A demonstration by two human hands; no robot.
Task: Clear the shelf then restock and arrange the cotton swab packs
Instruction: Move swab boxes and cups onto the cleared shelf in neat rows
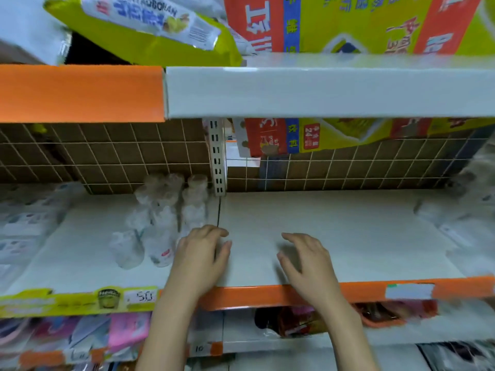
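A white shelf (348,231) with an orange front lip runs across the middle of the view, and its centre section is bare. Both hands hover palm-down over it near the front edge. My left hand (202,254) has its fingers spread and holds nothing; it sits just right of a cluster of clear plastic packs (160,218) that look like cotton swab packs, blurred. My right hand (308,259) is also open and apart from any object. More clear packs (463,210) lie blurred at the shelf's far right.
White boxed goods (29,223) fill the shelf's left end. A wire grid back panel (107,153) and a slotted upright (218,159) stand behind. The upper shelf (321,89) carries cartons and green bags. Pink packets (126,333) hang below.
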